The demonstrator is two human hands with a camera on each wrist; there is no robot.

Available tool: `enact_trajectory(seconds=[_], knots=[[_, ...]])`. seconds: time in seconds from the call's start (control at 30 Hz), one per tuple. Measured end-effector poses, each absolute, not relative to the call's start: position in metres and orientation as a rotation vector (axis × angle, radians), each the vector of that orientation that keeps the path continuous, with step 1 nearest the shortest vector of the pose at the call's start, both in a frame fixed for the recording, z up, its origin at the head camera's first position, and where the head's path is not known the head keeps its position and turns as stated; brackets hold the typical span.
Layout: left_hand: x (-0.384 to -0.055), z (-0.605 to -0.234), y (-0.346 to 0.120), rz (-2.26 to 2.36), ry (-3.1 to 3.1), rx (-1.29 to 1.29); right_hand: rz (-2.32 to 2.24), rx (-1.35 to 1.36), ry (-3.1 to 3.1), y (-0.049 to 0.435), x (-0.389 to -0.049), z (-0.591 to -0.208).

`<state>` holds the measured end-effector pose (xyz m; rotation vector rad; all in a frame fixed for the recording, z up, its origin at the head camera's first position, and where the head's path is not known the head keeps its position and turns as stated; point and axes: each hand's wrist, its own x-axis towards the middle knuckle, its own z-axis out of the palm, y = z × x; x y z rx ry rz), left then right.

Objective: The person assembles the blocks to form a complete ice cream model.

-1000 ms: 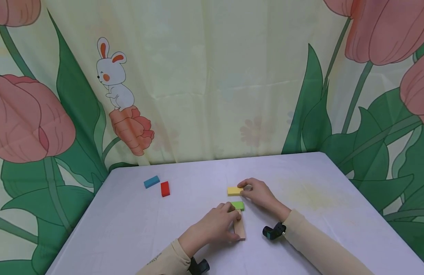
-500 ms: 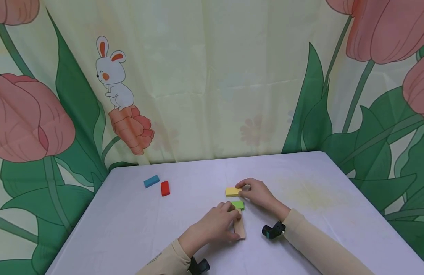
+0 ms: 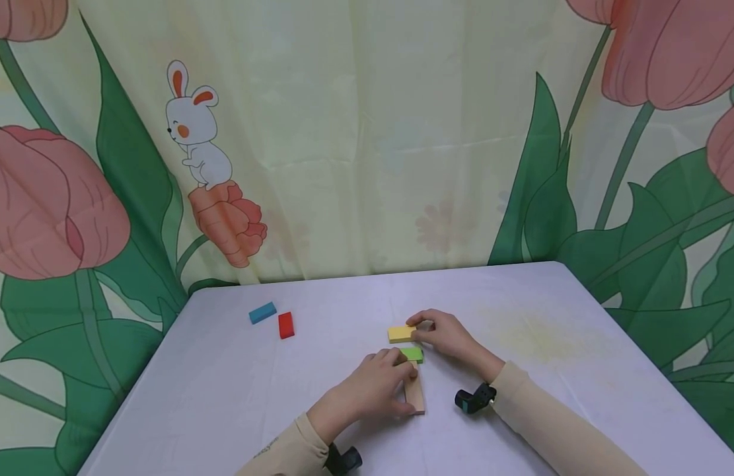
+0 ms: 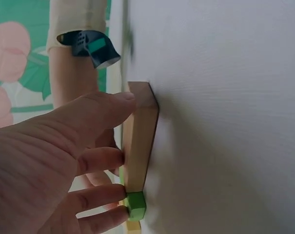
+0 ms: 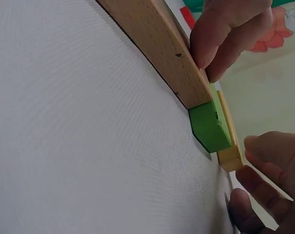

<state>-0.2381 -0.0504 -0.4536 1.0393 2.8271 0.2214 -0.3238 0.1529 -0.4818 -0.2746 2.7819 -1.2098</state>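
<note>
In the head view, my left hand rests over a plain wooden block. Its thumb touches the near end, and its fingers lie along the top, reaching a green block. The left wrist view shows the wooden block lying end to end with the green block. Beyond them, my right hand pinches the right end of a yellow block between thumb and fingers. In the right wrist view, the yellow block sits just behind the green block; whether they touch is unclear.
A blue block and a red block lie close together at the table's far left. White cloth covers the table. Behind it hangs a curtain printed with tulips and a rabbit.
My right hand has slid the yellow block a little left and nearer to the green block. The left hand and the other blocks have kept their places.
</note>
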Motion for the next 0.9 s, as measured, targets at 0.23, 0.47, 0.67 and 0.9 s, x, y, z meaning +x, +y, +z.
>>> enact_trajectory(seconds=[0.23,0.47,0.67,0.9], knots=[[-0.250,-0.446,-0.053,0.385,2.754,0.997,-1.310,-0.229,2.696,0.164,-0.330,-0.487],[-0.286,-0.449,-0.065,1.045,2.733,0.731,-1.330,-0.217,2.630,0.171,-0.336,-0.487],[-0.309,-0.470,-0.075,1.427,2.519,0.395,-1.348,-0.146,2.581,0.172,-0.340,-0.488],[-0.316,-0.483,-0.082,1.500,2.375,0.335,-1.315,-0.146,2.580,0.173,-0.340,-0.486]])
